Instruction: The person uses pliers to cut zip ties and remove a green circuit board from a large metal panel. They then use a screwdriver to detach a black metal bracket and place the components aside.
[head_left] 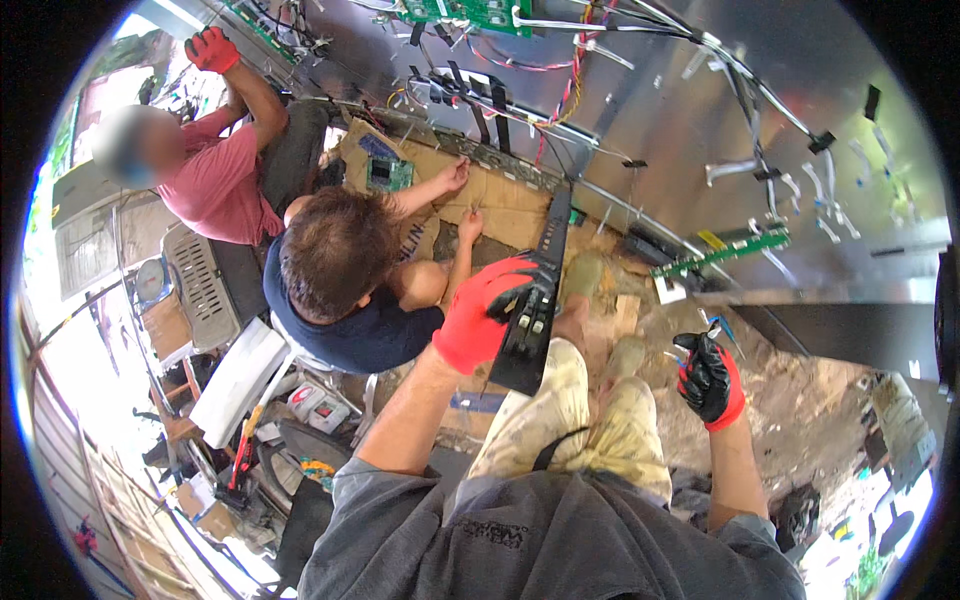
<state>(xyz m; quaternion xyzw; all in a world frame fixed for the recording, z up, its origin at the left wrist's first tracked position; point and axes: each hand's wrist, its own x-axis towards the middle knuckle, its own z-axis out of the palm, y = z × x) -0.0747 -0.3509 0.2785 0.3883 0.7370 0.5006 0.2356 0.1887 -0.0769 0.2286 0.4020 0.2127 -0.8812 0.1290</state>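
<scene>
Begins at left in bright clutter point(240, 385), then runs across a dirt floor point(785, 330) to cardboard point(495, 192), carrying a green circuit board point(400, 177) by its left edge; ends at right against a metal panel point(680, 125) hung with wires point(578, 70). Grips a long black bracket point(522, 362) in the curled, gloved left hand point(490, 310), in view across the cardboard's right edge and well apart from the right hand point(712, 380). Curls that one, also gloved, around a small tool point(714, 329) of unclear kind. Counts two co-workers point(335, 337), one board on the cardboard, one bracket, one tool.
</scene>
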